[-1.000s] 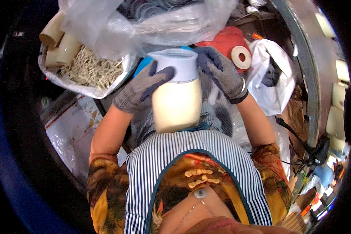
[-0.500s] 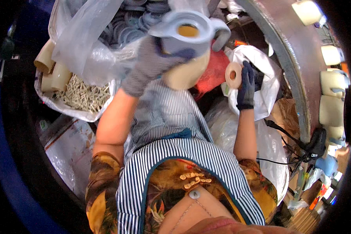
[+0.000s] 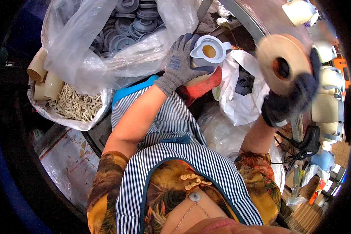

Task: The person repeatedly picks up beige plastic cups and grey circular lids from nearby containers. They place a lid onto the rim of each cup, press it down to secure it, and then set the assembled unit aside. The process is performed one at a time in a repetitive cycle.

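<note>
My left hand (image 3: 179, 64), in a grey and dark-blue work glove, grips a jug (image 3: 205, 61) with a grey-blue spouted top and handle and a round yellowish opening in the middle. Most of its beige body is hidden behind my hand and a red piece of material (image 3: 202, 87). Off to the right, my right hand (image 3: 300, 95), in a dark glove, is blurred as it holds up a wide tan roll of tape (image 3: 265, 58) with a dark centre hole. The roll is close to the camera and looks large.
Grey ring-shaped parts (image 3: 138, 29) fill a plastic-lined sack ahead. Left of it, a white sack (image 3: 76, 124) holds small pale pieces and beige cylinders (image 3: 52, 84). A white bag (image 3: 234, 101) with grey parts stands ahead right. Several beige jugs (image 3: 325, 107) line the curved table (image 3: 257, 9).
The jug in my left hand has moved down and slightly right, away from the camera. My right hand has lifted the tape roll up and right, toward the camera.
</note>
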The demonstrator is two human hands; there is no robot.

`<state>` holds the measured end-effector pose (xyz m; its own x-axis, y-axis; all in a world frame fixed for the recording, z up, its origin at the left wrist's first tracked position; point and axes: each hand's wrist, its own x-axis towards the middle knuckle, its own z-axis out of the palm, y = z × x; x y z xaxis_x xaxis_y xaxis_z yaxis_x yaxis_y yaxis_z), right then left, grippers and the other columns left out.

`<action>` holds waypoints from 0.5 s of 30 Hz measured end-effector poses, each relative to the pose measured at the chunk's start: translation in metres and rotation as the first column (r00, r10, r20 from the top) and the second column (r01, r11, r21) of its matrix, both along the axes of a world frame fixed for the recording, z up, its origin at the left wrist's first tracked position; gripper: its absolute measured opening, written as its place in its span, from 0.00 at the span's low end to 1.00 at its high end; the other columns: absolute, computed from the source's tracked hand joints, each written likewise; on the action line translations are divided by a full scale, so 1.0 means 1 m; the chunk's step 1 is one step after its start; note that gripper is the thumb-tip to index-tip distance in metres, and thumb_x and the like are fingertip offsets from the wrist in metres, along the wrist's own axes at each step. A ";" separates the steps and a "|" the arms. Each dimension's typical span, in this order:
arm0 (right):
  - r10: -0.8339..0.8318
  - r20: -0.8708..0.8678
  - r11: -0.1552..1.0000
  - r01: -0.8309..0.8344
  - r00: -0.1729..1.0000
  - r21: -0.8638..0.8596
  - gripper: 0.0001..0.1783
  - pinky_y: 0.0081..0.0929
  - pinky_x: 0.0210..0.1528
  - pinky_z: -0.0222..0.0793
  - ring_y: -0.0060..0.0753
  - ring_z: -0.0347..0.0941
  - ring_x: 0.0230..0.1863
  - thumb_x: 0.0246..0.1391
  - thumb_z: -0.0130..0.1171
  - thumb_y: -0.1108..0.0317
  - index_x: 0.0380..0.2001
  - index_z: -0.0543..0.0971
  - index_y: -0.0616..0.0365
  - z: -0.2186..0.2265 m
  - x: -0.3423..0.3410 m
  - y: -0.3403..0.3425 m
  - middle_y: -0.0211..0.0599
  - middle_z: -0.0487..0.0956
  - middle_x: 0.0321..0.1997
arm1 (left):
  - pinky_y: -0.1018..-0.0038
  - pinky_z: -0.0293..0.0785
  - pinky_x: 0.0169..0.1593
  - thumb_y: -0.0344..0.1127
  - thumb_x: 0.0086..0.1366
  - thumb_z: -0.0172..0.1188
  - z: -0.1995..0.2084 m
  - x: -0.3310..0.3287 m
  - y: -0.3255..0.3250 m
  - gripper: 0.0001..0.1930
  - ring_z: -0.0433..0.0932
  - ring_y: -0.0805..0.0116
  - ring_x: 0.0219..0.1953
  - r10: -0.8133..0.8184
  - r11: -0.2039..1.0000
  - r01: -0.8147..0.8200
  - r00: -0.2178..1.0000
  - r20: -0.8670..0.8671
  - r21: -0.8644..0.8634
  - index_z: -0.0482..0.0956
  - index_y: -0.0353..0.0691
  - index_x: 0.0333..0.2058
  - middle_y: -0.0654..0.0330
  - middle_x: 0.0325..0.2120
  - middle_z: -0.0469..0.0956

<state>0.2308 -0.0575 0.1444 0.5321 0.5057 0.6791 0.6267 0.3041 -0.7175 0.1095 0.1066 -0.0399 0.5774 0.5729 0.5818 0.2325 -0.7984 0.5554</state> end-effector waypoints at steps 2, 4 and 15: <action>0.092 0.114 0.953 -0.054 0.989 -0.297 0.19 0.30 0.53 0.71 0.32 0.77 0.48 0.58 0.61 0.63 0.49 0.78 0.64 -0.040 0.016 0.021 0.40 0.80 0.49 | 0.51 0.53 0.67 0.61 0.40 0.73 -0.004 0.000 0.001 0.56 0.59 0.43 0.64 -0.013 1.000 0.013 1.000 0.011 -0.007 0.59 0.36 0.63 0.46 0.61 0.64; 0.186 0.135 0.899 -0.113 0.973 -0.422 0.19 0.29 0.52 0.71 0.28 0.77 0.46 0.57 0.62 0.62 0.47 0.79 0.64 -0.038 0.022 0.046 0.38 0.81 0.47 | 0.52 0.54 0.66 0.61 0.40 0.72 0.003 -0.005 0.000 0.56 0.59 0.43 0.64 0.000 1.000 0.000 1.000 -0.024 0.019 0.58 0.37 0.64 0.46 0.61 0.63; 0.223 0.166 0.894 -0.134 0.961 -0.428 0.19 0.27 0.57 0.68 0.37 0.75 0.54 0.61 0.53 0.65 0.52 0.77 0.64 -0.035 0.036 0.118 0.44 0.77 0.56 | 0.57 0.57 0.66 0.59 0.47 0.71 0.006 -0.031 0.006 0.53 0.60 0.44 0.64 -0.018 0.999 0.009 0.966 -0.258 -0.037 0.58 0.31 0.63 0.41 0.61 0.63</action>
<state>0.2668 0.0604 0.1091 0.2784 0.8347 0.4752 0.7361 0.1324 -0.6638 0.0786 0.1126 -0.0337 0.7135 0.5813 0.3913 0.3611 -0.7836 0.5056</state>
